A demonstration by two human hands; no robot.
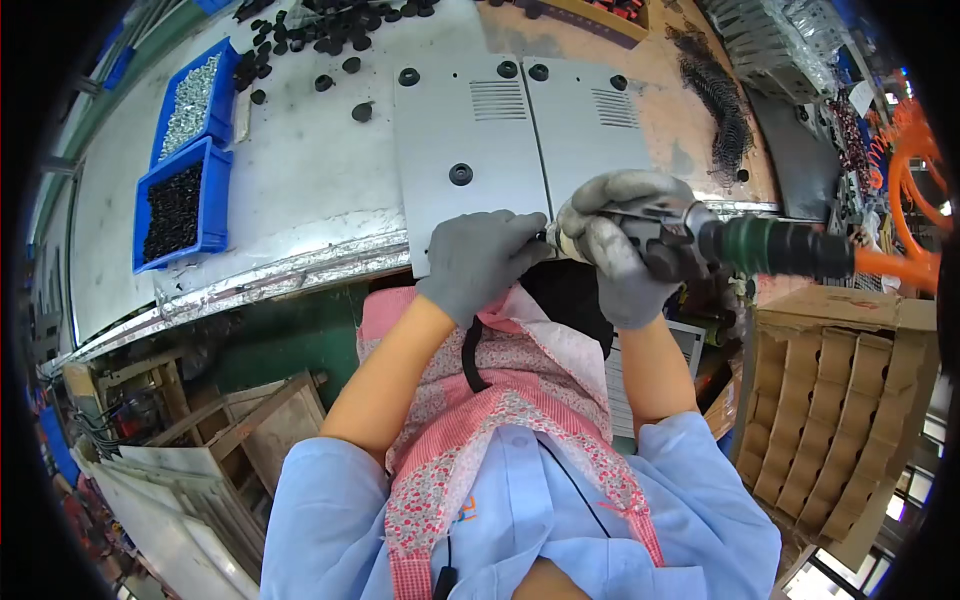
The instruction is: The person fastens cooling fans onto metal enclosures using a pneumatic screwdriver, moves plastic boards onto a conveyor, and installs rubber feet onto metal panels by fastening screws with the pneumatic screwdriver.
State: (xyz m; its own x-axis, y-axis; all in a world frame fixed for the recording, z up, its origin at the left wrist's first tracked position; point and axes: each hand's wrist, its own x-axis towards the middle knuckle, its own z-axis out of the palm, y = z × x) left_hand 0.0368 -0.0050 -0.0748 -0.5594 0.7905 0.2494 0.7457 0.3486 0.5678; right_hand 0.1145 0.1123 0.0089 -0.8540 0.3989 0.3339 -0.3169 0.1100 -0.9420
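Observation:
My right hand, in a grey glove with pale worn patches, is wrapped round a pneumatic screwdriver. The tool lies sideways, its bit end toward my left hand and an orange air hose at its back. My left hand, gloved in grey, has its fingers pressed together at the bit end; what they pinch is hidden. Both hands are over the front edge of two grey metal panels lying side by side with vent slots. Black round feet sit on the panels near their corners and edges.
Two blue bins stand at the left, one with silvery screws, one with small black parts. Loose black feet lie at the back. A dark heap of wire-like parts is at the right, above a divided cardboard box.

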